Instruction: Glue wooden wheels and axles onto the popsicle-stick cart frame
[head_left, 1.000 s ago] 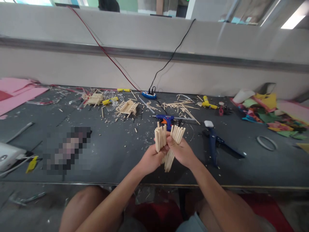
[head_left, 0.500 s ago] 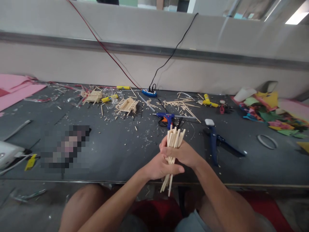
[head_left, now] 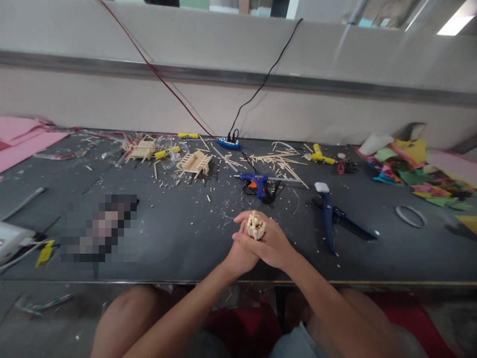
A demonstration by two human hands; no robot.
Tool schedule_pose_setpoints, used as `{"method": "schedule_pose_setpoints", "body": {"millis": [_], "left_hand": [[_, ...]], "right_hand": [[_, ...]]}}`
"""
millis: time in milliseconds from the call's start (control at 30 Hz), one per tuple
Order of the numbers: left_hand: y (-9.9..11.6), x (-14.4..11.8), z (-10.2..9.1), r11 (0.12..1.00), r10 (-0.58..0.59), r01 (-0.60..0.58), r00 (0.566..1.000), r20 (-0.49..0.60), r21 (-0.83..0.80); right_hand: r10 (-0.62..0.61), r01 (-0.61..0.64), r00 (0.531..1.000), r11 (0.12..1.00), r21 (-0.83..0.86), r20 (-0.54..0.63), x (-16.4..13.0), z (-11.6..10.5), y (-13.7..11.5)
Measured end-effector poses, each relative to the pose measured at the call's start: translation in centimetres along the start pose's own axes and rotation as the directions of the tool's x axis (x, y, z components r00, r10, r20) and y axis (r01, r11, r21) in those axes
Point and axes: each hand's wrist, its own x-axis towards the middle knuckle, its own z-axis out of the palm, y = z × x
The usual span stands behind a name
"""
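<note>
A bundle of thin wooden sticks (head_left: pixel 256 226) stands upright in my hands, seen end-on from above. My right hand (head_left: pixel 274 242) wraps round its upper part, thumb on the near side and fingers on the far side. Below it, my left hand (head_left: pixel 240 256) is closed about the lower part, mostly covered by the right hand. The sticks' lower ends are hidden. Just beyond the hands a blue glue gun (head_left: pixel 255 182) lies on its side on the dark table (head_left: pixel 179 223).
Two small stick-built models (head_left: pixel 194 163) and loose sticks (head_left: pixel 279 161) lie toward the back. A blue-handled cutter (head_left: pixel 328 221) and a grey ring (head_left: pixel 410 216) are at right, near coloured scraps (head_left: pixel 402 164). A blurred-out dark object (head_left: pixel 106 223) and a white power strip (head_left: pixel 15 241) sit at left.
The bundle has tipped from slanting, with its length showing, to pointing up at me. My hands have drawn together round it, the right now covering much of the left.
</note>
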Motion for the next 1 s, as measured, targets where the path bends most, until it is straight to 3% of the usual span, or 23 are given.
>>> {"method": "schedule_pose_setpoints", "body": {"millis": [67, 167, 267, 367, 433, 533, 667, 767, 867, 1000], "left_hand": [[-0.3, -0.1, 0.3, 0.999, 0.038, -0.038, 0.999, 0.024, -0.001], [-0.5, -0.3, 0.5, 0.997, 0.073, -0.078, 0.985, 0.157, 0.027], [-0.1, -1.0, 0.0, 0.990, 0.002, -0.038, 0.965, 0.261, 0.136], [1.0, -1.3, -2.1, 0.965, -0.013, -0.051, 0.971, 0.241, 0.257], [1.9, -1.0, -4.7, 0.922, -0.005, -0.055, 0.988, 0.155, 0.384], [2.6, -0.2, -10.5, 0.762, 0.035, 0.012, 0.998, -0.058, 0.648], [2.1, -0.7, -19.9, 0.405, 0.133, 0.196, 0.954, -0.270, 0.893], [1.3, -2.7, -25.8, 0.122, 0.090, 0.379, 0.916, -0.390, 0.917], [0.6, -4.6, -29.3, -0.052, -0.032, 0.459, 0.887, -0.461, 0.887], [0.4, -5.5, -31.1, -0.090, -0.189, 0.503, 0.839, -0.510, 0.860]], "right_hand": [[0.039, -0.039, 0.999, 0.999, 0.010, -0.023, 0.0, 0.1, 0.5], [0.115, -0.099, 0.989, 0.981, 0.167, -0.090, 0.0, -0.1, 1.4], [0.188, -0.072, 0.955, 0.898, 0.434, -0.231, 0.0, -0.8, 2.5], [0.247, -0.018, 0.922, 0.795, 0.606, -0.297, -0.1, -1.7, 3.1], [0.262, -0.019, 0.924, 0.760, 0.650, -0.279, -0.2, -2.2, 3.1], [0.266, -0.033, 0.930, 0.747, 0.664, -0.253, -0.3, -2.5, 2.9], [0.252, -0.030, 0.938, 0.743, 0.669, -0.238, -0.5, -2.4, 2.6], [0.247, -0.029, 0.941, 0.740, 0.672, -0.231, -0.6, -2.4, 2.6], [0.249, -0.037, 0.944, 0.732, 0.681, -0.216, -0.7, -2.4, 2.7], [0.240, -0.038, 0.950, 0.720, 0.693, -0.198, -0.9, -2.3, 2.8]]}}
